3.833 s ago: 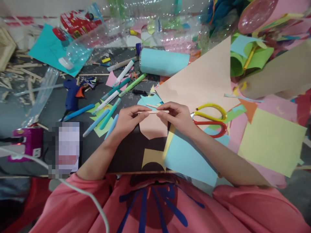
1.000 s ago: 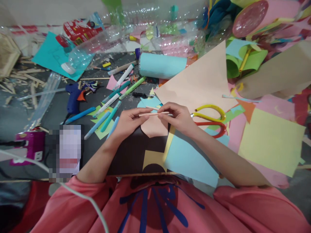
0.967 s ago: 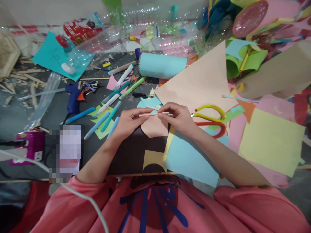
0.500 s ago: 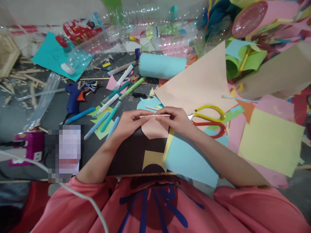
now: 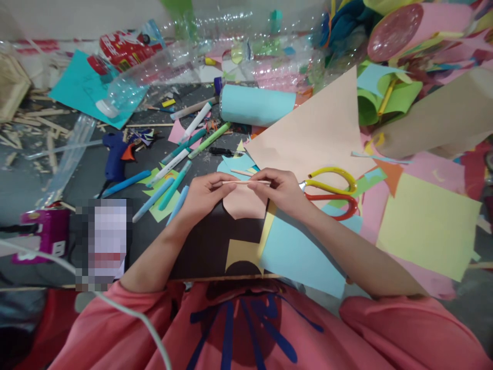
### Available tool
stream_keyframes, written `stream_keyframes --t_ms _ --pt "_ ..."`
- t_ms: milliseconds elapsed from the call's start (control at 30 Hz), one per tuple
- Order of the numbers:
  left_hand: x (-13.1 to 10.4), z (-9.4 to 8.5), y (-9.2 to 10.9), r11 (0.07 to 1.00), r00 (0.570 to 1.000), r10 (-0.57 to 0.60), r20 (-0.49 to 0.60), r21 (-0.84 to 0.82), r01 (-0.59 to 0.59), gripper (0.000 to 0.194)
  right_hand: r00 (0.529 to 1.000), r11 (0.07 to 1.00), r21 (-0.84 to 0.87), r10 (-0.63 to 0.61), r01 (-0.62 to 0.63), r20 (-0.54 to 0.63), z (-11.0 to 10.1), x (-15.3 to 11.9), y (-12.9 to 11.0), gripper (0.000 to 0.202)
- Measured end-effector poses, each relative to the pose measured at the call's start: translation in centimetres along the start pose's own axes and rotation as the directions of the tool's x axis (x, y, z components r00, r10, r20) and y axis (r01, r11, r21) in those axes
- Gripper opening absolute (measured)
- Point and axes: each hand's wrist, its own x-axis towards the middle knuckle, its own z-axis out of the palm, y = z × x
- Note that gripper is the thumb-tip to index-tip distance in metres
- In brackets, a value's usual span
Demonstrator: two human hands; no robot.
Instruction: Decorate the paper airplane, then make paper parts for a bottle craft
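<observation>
Between my hands is a small peach paper piece (image 5: 245, 202), its upper edge folded or rolled into a thin strip and its lower part hanging down with a curved edge. My left hand (image 5: 208, 192) pinches the left end of that strip. The right end is pinched by my right hand (image 5: 275, 189), with both thumbs on the near side. Scissors (image 5: 348, 205) with yellow and red handles lie just right of my right hand, their blades mostly hidden. A large peach sheet (image 5: 319, 128) lies behind them.
Markers (image 5: 175, 185) and a blue glue gun (image 5: 114, 156) lie to the left. A blue sheet (image 5: 304, 252) is under my right forearm. Behind stand a blue-wrapped cylinder (image 5: 258, 104) and clear plastic bottles. A white cable (image 5: 131, 311) crosses the lower left.
My right thumb has shifted slightly left and up along the strip, and the thumbs are a little changed in position. The paper stays between both hands.
</observation>
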Motion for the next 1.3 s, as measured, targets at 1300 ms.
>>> stream_keyframes --t_ms 1300 --pt "0.18 -0.64 0.14 0.998 1.0 -0.017 0.009 0.056 0.017 0.027 0.996 0.996 0.027 0.083 -0.081 -0.045 -0.08 0.06 0.02 0.02"
